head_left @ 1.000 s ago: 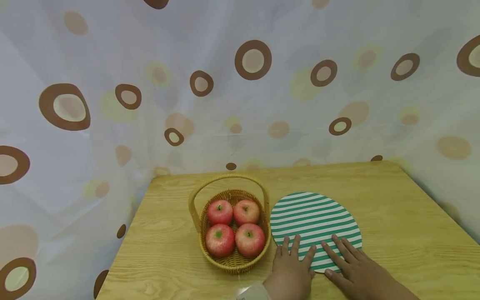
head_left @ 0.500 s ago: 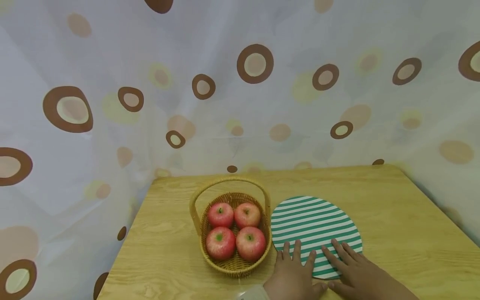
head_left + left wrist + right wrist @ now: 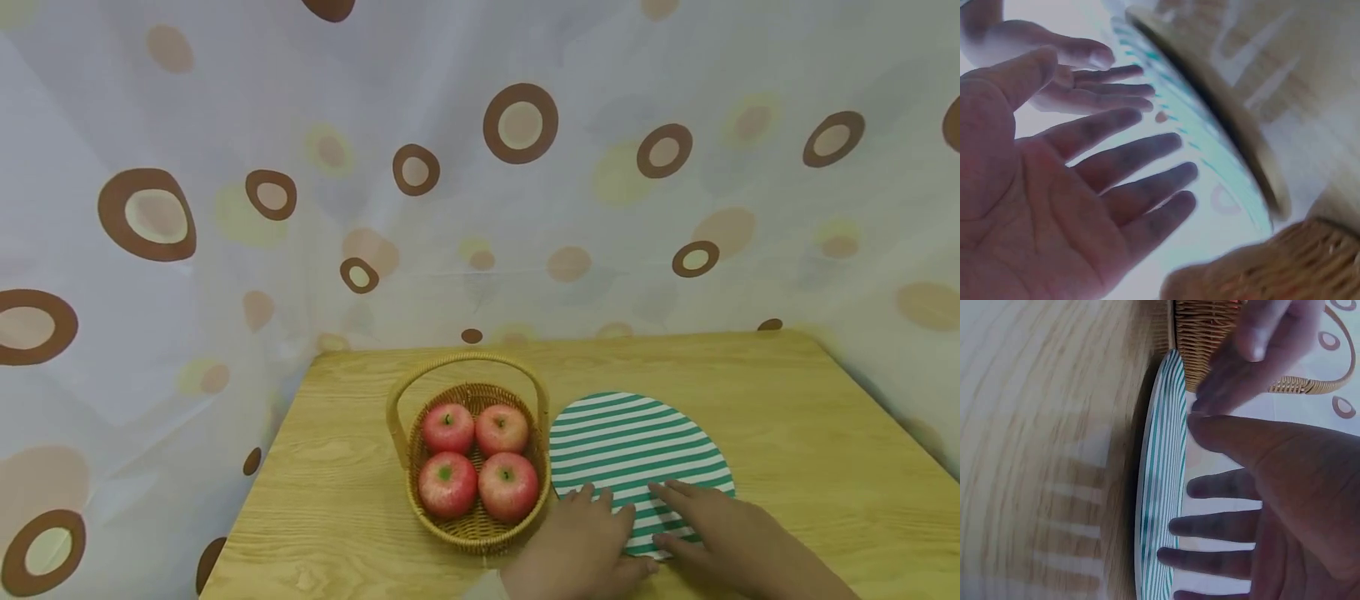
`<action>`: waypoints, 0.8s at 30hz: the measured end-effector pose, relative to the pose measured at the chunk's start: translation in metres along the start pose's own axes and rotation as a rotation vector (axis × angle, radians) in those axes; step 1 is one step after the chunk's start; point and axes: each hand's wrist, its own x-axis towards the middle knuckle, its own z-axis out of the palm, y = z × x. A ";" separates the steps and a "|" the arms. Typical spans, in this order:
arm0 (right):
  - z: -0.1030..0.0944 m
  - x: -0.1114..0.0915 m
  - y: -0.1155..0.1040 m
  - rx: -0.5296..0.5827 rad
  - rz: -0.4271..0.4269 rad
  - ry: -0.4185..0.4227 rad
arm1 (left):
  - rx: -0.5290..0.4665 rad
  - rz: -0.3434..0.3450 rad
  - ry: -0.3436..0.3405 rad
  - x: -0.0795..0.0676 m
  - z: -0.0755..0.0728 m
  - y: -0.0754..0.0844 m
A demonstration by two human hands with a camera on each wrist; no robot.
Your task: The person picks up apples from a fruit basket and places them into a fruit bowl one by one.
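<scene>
A round green-and-white striped board (image 3: 637,442) lies on the wooden table, right of a wicker basket (image 3: 480,543). Over its near left edge is my left hand (image 3: 573,542), palm down; the left wrist view shows its fingers (image 3: 1129,156) extended and holding nothing. My right hand (image 3: 731,529) hovers over the near right part of the board. In the right wrist view its fingers (image 3: 1213,526) are straight, with no object in them. Both hands appear raised off the tabletop, with the two thumbs pointing toward each other.
Several red apples (image 3: 447,485) sit inside the basket, whose tall arched handle (image 3: 468,357) stands upright. The wooden table (image 3: 352,467) extends left, right and behind. A curtain with brown and beige circles (image 3: 521,123) hangs around its back and sides.
My hands have gone from spread fingers over the board to a slightly raised pose with fingers closer together. The basket, apples and board stay put; the head view shifts slightly.
</scene>
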 end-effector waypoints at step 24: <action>-0.001 0.022 -0.038 -0.018 -0.325 0.540 | -0.250 0.034 0.459 -0.065 -0.032 -0.068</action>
